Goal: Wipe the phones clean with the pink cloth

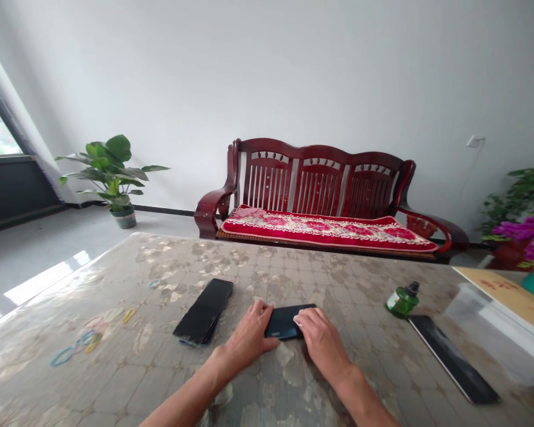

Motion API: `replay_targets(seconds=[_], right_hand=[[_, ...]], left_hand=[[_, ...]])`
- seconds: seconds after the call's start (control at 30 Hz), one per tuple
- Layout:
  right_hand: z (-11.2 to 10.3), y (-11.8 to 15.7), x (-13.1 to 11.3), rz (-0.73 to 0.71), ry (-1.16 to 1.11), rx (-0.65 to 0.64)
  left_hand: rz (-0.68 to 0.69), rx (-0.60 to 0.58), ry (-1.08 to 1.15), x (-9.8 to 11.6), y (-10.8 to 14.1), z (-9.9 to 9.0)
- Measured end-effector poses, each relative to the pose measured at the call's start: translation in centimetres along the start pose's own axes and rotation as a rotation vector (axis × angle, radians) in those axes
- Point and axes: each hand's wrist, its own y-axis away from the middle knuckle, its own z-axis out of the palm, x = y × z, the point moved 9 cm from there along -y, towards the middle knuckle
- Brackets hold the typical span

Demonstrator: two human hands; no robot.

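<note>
A dark blue smartphone (285,323) lies flat just above or on the table in front of me, its back up and a small logo near its lower left edge. My left hand (253,332) grips its left end, thumb along the near edge and fingers at the far edge. At the right end, my right hand (321,332) is closed on the phone with bent fingers; whitish spots show at the fingertips, and its thumb is hidden. To the left lies a black smartphone (204,311), stacked on another flat, bluish-edged item.
Coloured elastic bands (86,341) are scattered on the patterned tablecloth (137,391) at left. Right of my hands stand a green bottle (401,300), a long dark flat object (454,359) and a clear plastic box (485,332) under cardboard. A wooden bench (318,184) is beyond the table.
</note>
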Motion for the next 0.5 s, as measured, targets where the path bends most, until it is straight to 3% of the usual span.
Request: replay_targets(seconds=[0.27, 0.5], right_hand=[[-1.1, 0.0, 2.3, 0.028, 0.138, -0.045], [0.2, 1.3, -0.9, -0.044, 0.118, -0.088]], left_hand=[[-0.033, 0.022, 0.032, 0.1, 0.0, -0.3], [-0.026, 0.043, 0.040, 0.0, -0.1, -0.4]])
